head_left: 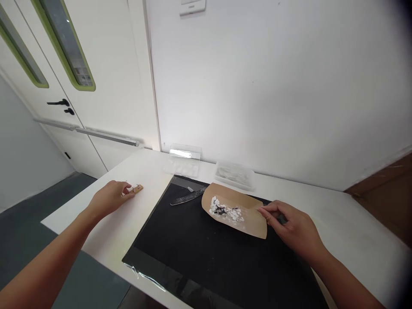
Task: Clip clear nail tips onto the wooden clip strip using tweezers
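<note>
My left hand (111, 198) is over the left part of the white table, its thumb and fingers closed at the near end of a small wooden strip (139, 188) with little metal pieces standing on it. Fingers partly cover that strip. Between thumb and fingertips, my right hand (291, 223) pinches the right edge of a sheet of brown paper (254, 225). The paper curves up at its edges, and on it lies a loose pile of white flakes (236, 214) mixed with black bits (220, 209).
A black mat (193, 240) under clear film covers much of the white table (149, 178). On it lies a dark curved blade-like strip (188, 198). Against the wall stand an open clear plastic case (183, 165) and a clear box (234, 175) with pale pieces.
</note>
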Motion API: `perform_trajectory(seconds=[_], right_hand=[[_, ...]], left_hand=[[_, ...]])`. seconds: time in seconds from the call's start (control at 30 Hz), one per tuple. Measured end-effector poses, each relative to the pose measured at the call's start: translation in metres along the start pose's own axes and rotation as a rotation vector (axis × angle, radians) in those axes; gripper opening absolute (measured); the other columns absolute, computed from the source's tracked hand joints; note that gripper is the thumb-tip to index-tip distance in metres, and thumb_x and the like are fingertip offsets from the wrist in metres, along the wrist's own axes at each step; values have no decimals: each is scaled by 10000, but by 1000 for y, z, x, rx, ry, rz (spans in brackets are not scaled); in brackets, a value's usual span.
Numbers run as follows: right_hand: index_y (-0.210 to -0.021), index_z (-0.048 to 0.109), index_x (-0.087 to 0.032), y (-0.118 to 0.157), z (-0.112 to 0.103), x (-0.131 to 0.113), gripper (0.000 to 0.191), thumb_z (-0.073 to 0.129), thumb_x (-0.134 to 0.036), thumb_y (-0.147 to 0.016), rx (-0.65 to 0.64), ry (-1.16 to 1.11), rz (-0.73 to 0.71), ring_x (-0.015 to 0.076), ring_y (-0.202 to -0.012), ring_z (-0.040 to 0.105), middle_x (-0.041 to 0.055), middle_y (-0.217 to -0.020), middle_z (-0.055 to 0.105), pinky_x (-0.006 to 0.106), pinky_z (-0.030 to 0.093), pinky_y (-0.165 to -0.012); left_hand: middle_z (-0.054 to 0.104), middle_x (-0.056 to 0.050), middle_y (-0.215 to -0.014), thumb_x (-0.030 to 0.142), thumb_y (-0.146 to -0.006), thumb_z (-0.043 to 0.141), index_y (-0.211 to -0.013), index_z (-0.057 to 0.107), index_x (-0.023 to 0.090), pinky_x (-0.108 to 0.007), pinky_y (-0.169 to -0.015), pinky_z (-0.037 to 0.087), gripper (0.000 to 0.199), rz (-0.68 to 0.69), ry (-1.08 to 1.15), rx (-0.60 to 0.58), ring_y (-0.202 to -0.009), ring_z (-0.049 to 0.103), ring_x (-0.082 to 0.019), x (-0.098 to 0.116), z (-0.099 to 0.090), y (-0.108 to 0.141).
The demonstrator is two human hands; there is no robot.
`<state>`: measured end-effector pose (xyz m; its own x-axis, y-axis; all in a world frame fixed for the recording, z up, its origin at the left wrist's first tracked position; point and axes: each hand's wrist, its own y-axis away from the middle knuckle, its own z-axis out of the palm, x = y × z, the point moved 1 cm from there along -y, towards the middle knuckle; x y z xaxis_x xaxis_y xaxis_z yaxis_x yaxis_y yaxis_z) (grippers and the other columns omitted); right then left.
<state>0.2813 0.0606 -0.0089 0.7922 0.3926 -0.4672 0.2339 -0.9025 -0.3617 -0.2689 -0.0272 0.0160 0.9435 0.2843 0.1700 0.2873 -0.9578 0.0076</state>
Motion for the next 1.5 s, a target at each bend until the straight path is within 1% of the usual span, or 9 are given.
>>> perform_trajectory(seconds=[0.13, 0.23, 0.33, 0.5, 0.63, 0.73, 0.9, 1.2, 1.5], right_hand=[[-910, 734, -257, 0, 0, 3, 430, 573, -653, -953, 11, 11, -22, 217, -744, 697, 36, -859, 768, 328, 499, -644], [-914, 734, -260, 1, 1, 5, 402, 574, -626, -964, 19, 18, -32, 204, -736, 692, 23, -853, 765, 322, 497, -644], [-910, 730, -262, 1, 1, 7, 375, 582, -602, -970, 34, 17, -53, 197, -712, 683, 17, -832, 759, 318, 493, -632], [-893, 722, -266, 0, 1, 6, 320, 598, -543, -992, 42, 19, -82, 189, -703, 668, 15, -847, 760, 312, 479, -623], [-879, 708, -258, -1, 0, 6, 290, 612, -502, -1001, 50, 10, -106, 182, -694, 653, 11, -838, 754, 311, 471, -634], [-882, 706, -252, 0, -1, 6, 253, 634, -465, -998, 50, -4, -109, 173, -690, 646, 4, -827, 749, 305, 465, -633], [-903, 709, -245, 1, -1, 6, 202, 662, -421, -992, 63, -37, -113, 160, -705, 664, -5, -897, 777, 296, 487, -647], [-907, 684, -232, 2, -4, 0, 109, 723, -311, -972, 176, -24, -292, 160, -712, 675, -4, -855, 760, 300, 503, -653], [-922, 637, -239, 15, -22, -54, 204, 807, -135, -883, 295, -86, -563, 153, -727, 706, -17, -813, 745, 285, 534, -649]], left_hand=[[775, -124, -1163, 681, -913, 527, -1162, 765, 196, -394, -842, 508, 595, 46, 49, 29, -1116, 674, -366, 20, -3, 10], [764, -121, -1139, 686, -944, 538, -1127, 775, 213, -414, -870, 528, 560, 174, 123, 77, -1074, 677, -340, 57, -10, 24], [745, -106, -1104, 604, -987, 569, -1142, 751, 216, -412, -887, 538, 456, 408, 223, 107, -1049, 663, -302, 112, -14, 41], [725, -84, -1065, 394, -1050, 568, -1148, 703, 200, -407, -911, 550, 256, 889, 281, 10, -1052, 628, -264, 205, 2, 67], [723, -97, -1104, 353, -1020, 631, -1252, 660, 142, -435, -980, 552, 315, 1150, 281, -63, -1077, 639, -274, 248, 28, 76], [724, -91, -1046, 370, -1005, 651, -1244, 655, 135, -390, -854, 575, 336, 1244, 326, -100, -1018, 646, -269, 259, 49, 75], [738, -60, -1039, 385, -936, 746, -1204, 639, 173, -357, -802, 548, 357, 1199, 483, -109, -964, 646, -243, 252, 70, 66], [691, -44, -927, 457, -936, 718, -1071, 668, 183, -361, -708, 465, 310, 1264, 370, -4, -851, 610, -226, 243, 70, 59], [654, -21, -871, 413, -973, 662, -995, 662, 197, -347, -665, 397, 218, 1288, 341, 3, -794, 569, -194, 243, 73, 61]])
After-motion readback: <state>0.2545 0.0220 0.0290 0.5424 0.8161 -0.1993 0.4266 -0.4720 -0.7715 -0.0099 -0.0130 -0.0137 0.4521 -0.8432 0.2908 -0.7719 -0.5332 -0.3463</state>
